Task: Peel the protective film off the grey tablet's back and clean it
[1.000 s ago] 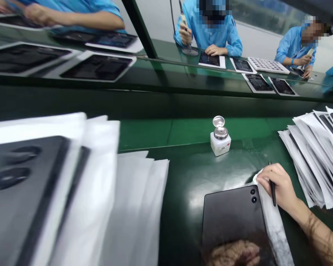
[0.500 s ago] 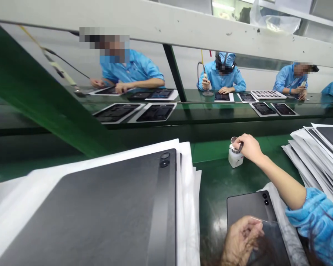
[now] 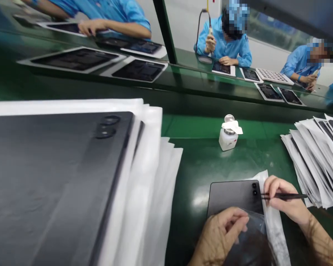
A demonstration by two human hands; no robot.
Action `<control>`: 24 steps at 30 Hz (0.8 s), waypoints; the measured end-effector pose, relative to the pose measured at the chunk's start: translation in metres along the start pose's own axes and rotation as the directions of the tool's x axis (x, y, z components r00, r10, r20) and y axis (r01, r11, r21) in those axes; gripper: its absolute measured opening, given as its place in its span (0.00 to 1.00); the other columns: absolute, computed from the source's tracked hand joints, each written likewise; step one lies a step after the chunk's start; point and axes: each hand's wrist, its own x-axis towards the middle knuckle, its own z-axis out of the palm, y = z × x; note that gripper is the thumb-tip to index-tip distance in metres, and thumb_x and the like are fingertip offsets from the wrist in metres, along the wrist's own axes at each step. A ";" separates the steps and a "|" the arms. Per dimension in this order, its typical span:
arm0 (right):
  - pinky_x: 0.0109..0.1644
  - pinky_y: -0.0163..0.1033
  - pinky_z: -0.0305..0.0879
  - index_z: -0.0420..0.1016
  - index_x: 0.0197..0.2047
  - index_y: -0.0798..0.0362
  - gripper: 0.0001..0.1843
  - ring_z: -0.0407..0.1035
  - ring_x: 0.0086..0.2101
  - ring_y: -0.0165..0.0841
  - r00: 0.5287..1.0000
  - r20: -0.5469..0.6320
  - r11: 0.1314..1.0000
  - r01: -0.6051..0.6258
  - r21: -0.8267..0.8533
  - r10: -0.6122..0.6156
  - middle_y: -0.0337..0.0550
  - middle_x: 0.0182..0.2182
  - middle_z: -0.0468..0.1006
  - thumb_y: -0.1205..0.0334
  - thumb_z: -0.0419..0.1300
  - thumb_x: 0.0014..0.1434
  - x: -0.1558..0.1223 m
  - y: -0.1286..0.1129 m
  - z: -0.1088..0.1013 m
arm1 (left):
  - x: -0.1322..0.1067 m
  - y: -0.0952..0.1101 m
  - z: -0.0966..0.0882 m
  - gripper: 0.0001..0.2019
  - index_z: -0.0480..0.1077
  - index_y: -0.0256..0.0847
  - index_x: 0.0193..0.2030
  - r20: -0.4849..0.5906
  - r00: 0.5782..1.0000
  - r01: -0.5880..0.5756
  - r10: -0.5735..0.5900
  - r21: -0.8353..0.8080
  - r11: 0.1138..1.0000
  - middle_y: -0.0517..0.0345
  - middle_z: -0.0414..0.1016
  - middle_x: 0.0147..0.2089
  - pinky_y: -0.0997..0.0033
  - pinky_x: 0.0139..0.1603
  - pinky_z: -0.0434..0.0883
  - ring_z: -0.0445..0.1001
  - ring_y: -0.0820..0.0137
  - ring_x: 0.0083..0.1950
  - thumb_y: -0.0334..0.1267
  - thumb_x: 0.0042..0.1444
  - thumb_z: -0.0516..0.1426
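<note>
A dark grey tablet point(image 3: 233, 192) lies back up in front of me, partly on a white foam sleeve point(image 3: 274, 225). My left hand point(image 3: 222, 232) is closed in a pinch on the edge of a clear film point(image 3: 256, 221), which lifts over the tablet's lower part. In my right hand point(image 3: 287, 201) are black tweezers point(image 3: 285, 196), their tips at the tablet's right edge beside its two camera lenses. Beyond the tablet stands a white dispenser bottle point(image 3: 228, 141) with its round lid raised and a small white wipe point(image 3: 232, 127) across the top.
A tall stack of tablets in white sleeves point(image 3: 152, 155) fills the left side, a dark tablet point(image 3: 58, 166) on top. Another sleeved stack point(image 3: 313, 162) stands at the right. Past a raised ledge, co-workers in blue point(image 3: 224, 48) sit among opened tablets point(image 3: 140, 69).
My right hand has come back from the bottle to the tablet's right edge with the tweezers. The wipe stays on the bottle. The view has tilted down; my left hand still pinches the film.
</note>
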 end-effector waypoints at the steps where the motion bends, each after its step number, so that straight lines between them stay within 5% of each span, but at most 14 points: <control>1: 0.29 0.42 0.72 0.73 0.31 0.46 0.11 0.74 0.27 0.37 0.999 0.027 0.999 -0.026 0.020 0.025 0.40 0.31 0.76 0.51 0.69 0.56 -0.006 0.002 -0.001 | 0.000 0.001 0.000 0.15 0.77 0.35 0.36 -0.003 1.000 0.010 -0.010 0.009 1.000 0.54 0.78 0.27 0.71 0.27 0.66 0.67 0.72 0.23 0.47 0.54 0.58; 9: 0.36 0.38 0.72 0.78 0.32 0.46 0.08 0.77 0.32 0.34 0.992 0.085 0.990 -0.102 0.093 0.095 0.40 0.32 0.82 0.68 0.72 0.52 -0.010 -0.001 0.001 | -0.009 -0.001 -0.003 0.15 0.79 0.39 0.35 -0.048 0.996 0.081 -0.079 0.038 0.996 0.57 0.79 0.26 0.75 0.27 0.69 0.68 0.73 0.23 0.50 0.52 0.61; 14: 0.34 0.36 0.71 0.78 0.31 0.46 0.10 0.77 0.30 0.33 0.993 0.072 0.995 -0.097 0.035 0.094 0.39 0.30 0.83 0.70 0.71 0.52 -0.011 -0.004 0.004 | -0.016 0.013 0.004 0.08 0.81 0.46 0.29 -0.203 0.977 0.069 -0.071 -0.018 0.997 0.62 0.77 0.23 0.75 0.28 0.68 0.67 0.73 0.21 0.45 0.48 0.63; 24: 0.32 0.36 0.72 0.77 0.29 0.46 0.09 0.77 0.28 0.33 0.994 0.048 0.995 -0.103 -0.007 0.103 0.38 0.28 0.83 0.69 0.70 0.52 -0.012 -0.007 0.007 | -0.019 0.024 0.007 0.05 0.80 0.51 0.27 -0.249 0.965 0.087 -0.088 -0.015 0.996 0.66 0.77 0.22 0.74 0.29 0.67 0.67 0.72 0.22 0.45 0.46 0.63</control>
